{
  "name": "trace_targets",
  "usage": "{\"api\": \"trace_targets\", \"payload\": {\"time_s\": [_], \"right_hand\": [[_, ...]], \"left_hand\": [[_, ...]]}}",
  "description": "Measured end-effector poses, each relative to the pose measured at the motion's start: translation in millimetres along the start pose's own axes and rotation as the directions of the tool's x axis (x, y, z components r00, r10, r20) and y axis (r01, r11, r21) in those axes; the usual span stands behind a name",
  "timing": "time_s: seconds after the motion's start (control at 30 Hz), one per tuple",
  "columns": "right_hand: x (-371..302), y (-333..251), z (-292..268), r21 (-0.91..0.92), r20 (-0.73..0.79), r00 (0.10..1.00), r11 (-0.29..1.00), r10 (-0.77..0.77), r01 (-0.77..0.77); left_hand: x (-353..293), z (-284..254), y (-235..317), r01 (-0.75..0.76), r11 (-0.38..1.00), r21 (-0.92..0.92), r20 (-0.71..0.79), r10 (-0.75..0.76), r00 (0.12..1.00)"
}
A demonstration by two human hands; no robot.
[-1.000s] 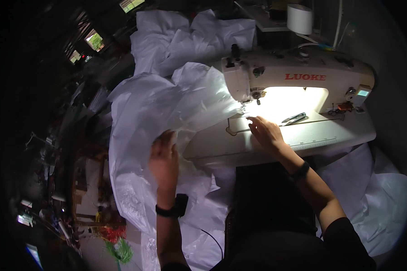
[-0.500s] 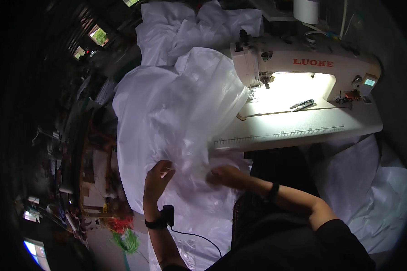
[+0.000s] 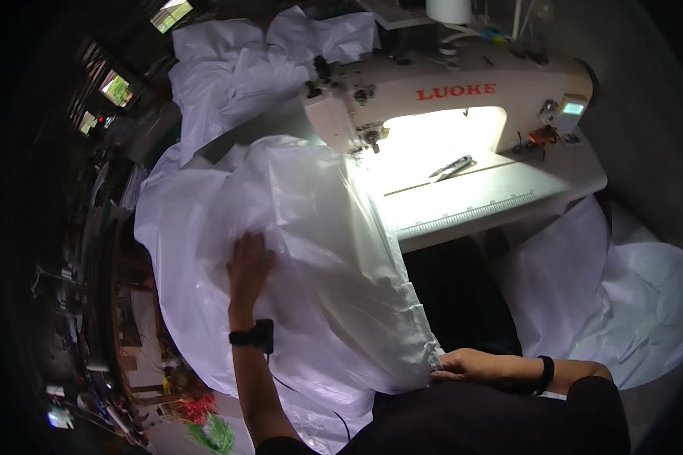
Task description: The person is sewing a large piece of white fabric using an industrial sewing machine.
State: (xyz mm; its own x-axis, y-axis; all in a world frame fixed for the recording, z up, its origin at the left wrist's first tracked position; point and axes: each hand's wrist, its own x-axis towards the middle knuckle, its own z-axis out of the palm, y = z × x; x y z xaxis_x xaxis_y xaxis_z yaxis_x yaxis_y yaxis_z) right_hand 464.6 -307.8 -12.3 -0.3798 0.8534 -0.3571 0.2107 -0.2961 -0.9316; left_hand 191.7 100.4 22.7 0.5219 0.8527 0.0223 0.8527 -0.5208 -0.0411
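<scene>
A large sheet of thin white plastic-like fabric (image 3: 319,250) spreads across the left of the sewing machine (image 3: 463,98) and down toward my lap. Its folded right edge runs from beneath the machine's needle area to my right hand (image 3: 463,365), whose fingers are closed on that edge near my body. My left hand (image 3: 250,262) lies flat on the fabric with fingers stretched out, slightly blurred. A black band with a small box (image 3: 262,336) and a cord sits on my left wrist. The needle and presser foot are hard to make out in the glare.
Thread snips (image 3: 452,167) lie on the lit machine bed. More white fabric is heaped behind the machine (image 3: 228,68) and hangs at the right (image 3: 637,303). Red and green strands (image 3: 212,432) are at the lower left, beside dark cluttered shelving.
My right hand has moved down and right, drawing the fabric's edge straight toward me. My left hand has gone up and flattened onto the fabric. The whole view has shifted.
</scene>
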Motion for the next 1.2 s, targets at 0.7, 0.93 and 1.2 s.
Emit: {"api": "trace_targets", "payload": {"time_s": [0.7, 0.93, 1.2], "right_hand": [[101, -22, -29, -0.846, 0.0, 0.541, 0.289, -0.841, 0.448], [96, -16, -31, -0.797, -0.007, 0.524, 0.321, -0.852, 0.511], [111, -25, -62, -0.836, -0.137, 0.502, 0.372, -0.854, 0.404]], "left_hand": [[12, -29, 64, -0.154, 0.967, -0.203, -0.078, 0.14, 0.987], [9, -14, 56, -0.092, 0.967, -0.238, -0.003, 0.094, 0.996], [39, -5, 46, -0.08, 0.974, -0.211, 0.002, 0.082, 0.997]]}}
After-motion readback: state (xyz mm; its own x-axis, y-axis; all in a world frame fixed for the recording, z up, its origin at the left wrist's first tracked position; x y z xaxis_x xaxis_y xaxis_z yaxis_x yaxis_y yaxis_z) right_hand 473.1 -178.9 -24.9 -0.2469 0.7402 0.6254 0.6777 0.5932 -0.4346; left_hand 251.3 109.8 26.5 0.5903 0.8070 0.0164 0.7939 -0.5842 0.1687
